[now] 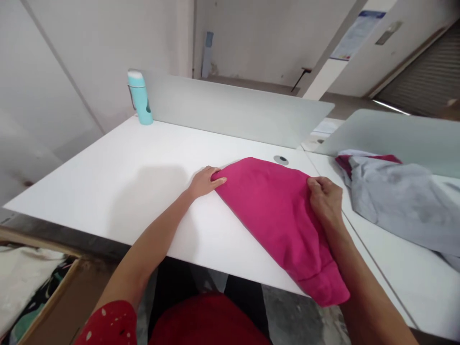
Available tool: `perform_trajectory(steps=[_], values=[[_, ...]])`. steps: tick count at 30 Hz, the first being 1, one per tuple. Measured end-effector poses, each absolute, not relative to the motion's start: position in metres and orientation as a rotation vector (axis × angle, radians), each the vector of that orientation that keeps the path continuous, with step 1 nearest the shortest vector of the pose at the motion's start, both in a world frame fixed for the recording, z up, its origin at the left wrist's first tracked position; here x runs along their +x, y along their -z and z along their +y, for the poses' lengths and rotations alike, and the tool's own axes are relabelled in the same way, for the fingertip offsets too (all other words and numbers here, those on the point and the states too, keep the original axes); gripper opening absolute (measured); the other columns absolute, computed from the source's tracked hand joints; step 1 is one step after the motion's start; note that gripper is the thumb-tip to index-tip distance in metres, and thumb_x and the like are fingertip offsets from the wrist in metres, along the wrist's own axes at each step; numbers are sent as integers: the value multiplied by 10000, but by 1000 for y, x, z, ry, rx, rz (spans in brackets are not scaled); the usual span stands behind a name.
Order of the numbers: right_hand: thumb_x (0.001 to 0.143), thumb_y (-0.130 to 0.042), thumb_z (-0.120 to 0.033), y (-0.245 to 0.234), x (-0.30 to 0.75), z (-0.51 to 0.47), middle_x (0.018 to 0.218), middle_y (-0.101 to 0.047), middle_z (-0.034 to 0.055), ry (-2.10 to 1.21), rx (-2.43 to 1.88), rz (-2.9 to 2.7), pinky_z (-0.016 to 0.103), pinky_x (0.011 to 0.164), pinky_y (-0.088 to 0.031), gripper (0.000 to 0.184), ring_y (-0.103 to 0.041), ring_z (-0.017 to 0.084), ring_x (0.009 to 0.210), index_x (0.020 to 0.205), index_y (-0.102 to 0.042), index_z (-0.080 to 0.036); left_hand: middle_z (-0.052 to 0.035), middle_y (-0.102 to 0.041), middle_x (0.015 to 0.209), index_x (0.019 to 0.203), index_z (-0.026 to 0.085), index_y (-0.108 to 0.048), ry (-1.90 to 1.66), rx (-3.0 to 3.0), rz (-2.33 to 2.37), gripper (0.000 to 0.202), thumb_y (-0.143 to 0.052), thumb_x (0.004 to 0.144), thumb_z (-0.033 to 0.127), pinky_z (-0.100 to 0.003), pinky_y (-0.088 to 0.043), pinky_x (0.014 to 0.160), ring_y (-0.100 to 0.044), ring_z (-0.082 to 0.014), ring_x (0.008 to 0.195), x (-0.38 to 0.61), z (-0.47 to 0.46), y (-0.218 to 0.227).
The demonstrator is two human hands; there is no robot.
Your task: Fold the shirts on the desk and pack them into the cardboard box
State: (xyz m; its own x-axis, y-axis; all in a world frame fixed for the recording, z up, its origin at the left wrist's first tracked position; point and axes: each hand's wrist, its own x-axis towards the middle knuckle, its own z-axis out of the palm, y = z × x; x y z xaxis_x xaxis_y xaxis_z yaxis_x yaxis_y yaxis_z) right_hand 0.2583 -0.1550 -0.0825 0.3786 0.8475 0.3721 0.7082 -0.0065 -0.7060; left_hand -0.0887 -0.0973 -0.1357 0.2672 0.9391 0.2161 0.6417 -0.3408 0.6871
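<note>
A bright pink folded garment (pixel 266 201) lies slantwise on the white table, its banded lower end hanging over the front edge. What kind of garment it is cannot be made out. My left hand (pixel 206 182) grips its left corner, thumb on top and fingers mostly hidden under the cloth. On the opposite side, my right hand (pixel 325 194) is closed on the right edge, fingers curled and pinching the fabric.
Grey clothes (pixel 398 191) with a dark red piece (pixel 384 158) lie on the adjoining table at right. A turquoise bottle (pixel 142 100) stands at the back left by a frosted divider (pixel 223 108). Below left, a cardboard box (pixel 53 297) holds cloth. A cable hole (pixel 281 160) sits behind the garment.
</note>
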Motion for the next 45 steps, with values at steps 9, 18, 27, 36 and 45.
perform_trajectory(steps=[9, 18, 27, 36, 45], values=[[888, -692, -575, 22, 123, -219, 706, -604, 15, -751, -1302, -1601, 370, 587, -504, 317, -564, 215, 630, 786, -657, -278, -53, -776, 1013, 859, 221, -691, -1084, 1618, 1314, 482, -478, 1008, 627, -346, -536, 890, -707, -227, 962, -100, -100, 123], [1007, -658, -359, 99, 67, -238, 1466, -666, 110, -966, -674, -2490, 506, 1159, -525, 246, -594, 297, 1405, 1199, -760, -245, -64, -805, 1178, 1048, 217, -765, -1069, 1758, 1254, 369, -544, 969, 500, -345, -526, 988, -717, -254, 1110, -105, -93, 132], [967, -642, -497, 74, 171, -166, 1306, -729, 118, -134, -1282, -1892, 594, 1110, -510, 333, -643, 368, 1283, 1189, -747, -272, -48, -805, 1103, 992, 226, -768, -1105, 1703, 1262, 374, -539, 990, 522, -338, -523, 947, -707, -234, 1037, -100, -94, 129], [990, -467, -625, 132, 186, -141, 1236, -754, 142, -327, -1545, -2001, 478, 929, -554, 536, -713, 320, 1042, 1199, -737, -212, -31, -733, 901, 857, 206, -681, -1137, 1635, 1186, 461, -519, 987, 618, -311, -509, 817, -655, -200, 894, -99, -106, 120], [962, -530, -620, 127, 189, -144, 1198, -762, 107, -419, -1497, -1961, 473, 934, -542, 479, -707, 308, 1033, 1170, -722, -234, -102, -724, 1234, 1287, 217, -708, -954, 1950, 1081, 522, -727, 870, 531, -393, -543, 982, -688, -273, 1108, -88, -114, 105]])
